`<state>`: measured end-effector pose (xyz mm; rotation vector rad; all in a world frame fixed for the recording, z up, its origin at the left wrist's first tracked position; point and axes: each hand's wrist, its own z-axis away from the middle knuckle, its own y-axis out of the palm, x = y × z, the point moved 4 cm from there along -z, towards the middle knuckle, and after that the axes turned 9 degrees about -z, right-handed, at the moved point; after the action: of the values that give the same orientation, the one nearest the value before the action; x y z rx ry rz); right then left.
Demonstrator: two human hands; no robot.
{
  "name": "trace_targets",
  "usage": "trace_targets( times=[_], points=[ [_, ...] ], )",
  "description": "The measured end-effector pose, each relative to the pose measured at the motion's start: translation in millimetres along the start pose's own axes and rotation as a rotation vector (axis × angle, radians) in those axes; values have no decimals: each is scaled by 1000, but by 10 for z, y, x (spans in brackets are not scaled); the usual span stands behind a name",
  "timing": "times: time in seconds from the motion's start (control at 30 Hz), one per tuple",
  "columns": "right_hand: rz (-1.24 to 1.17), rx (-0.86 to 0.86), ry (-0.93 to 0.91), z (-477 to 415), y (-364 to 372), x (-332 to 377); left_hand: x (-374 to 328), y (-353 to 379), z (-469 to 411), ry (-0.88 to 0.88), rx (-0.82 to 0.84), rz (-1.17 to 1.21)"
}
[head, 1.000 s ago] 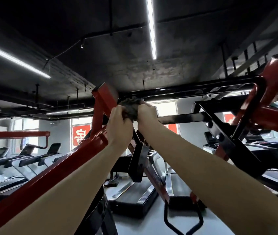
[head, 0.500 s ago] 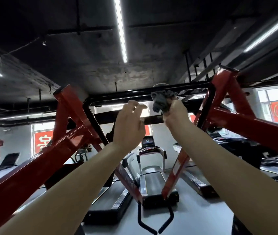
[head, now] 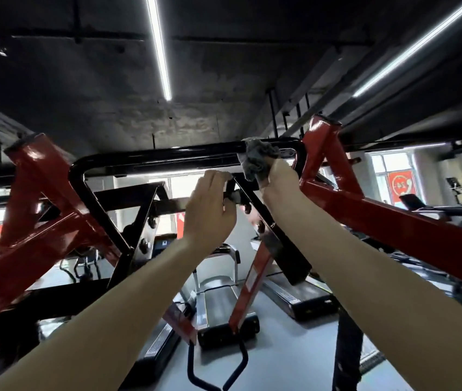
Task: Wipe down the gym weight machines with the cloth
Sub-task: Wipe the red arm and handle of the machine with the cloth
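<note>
Right hand (head: 280,179) grips cloth (head: 256,159) at right bend of black bar (head: 167,158).

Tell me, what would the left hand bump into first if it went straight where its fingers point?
The left hand would probably hit the black top bar just above; depth is unclear.
</note>
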<state>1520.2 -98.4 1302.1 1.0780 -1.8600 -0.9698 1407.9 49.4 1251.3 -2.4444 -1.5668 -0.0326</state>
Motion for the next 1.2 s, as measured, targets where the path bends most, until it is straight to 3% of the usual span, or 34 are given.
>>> trace_targets(
  times=[0.07,0.13,0.2,0.27,0.4,0.47,0.53,0.63,0.77,0.9,1.0,1.1,1.2],
  points=[
    [-9,-19,-24,-123,-205,308,-166,215,-36,22,41,16],
    [155,-18,-67,-35,-349,506,-311,440,-60,41,76,10],
    [363,-18,-310,69,-379,631,-447,647,-56,70,115,-1],
    [712,3,-682,224,-390,769,-558,812,-22,89,140,29],
    [1589,323,-1422,361,-451,919,-590,1085,57,42,176,75],
    [2000,444,-1590,210,-492,875,-580,1211,102,25,213,88],
    [2266,513,-1654,123,-473,768,-542,1348,142,11,239,102],
    [2431,662,-1667,99,-541,555,-471,1526,236,-74,264,108],
    [2602,962,-1464,-27,-1045,141,-468,1759,522,-170,387,135],
    [2664,1134,-1341,-64,-1299,-120,-353,1839,756,-238,539,153],
    [2631,1090,-1413,14,-1113,48,-224,1774,787,-265,535,165],
    [2580,915,-1545,86,-882,359,-164,1722,729,-292,511,195],
    [2540,802,-1564,68,-892,435,-223,1712,694,-299,500,226]
  ],
)
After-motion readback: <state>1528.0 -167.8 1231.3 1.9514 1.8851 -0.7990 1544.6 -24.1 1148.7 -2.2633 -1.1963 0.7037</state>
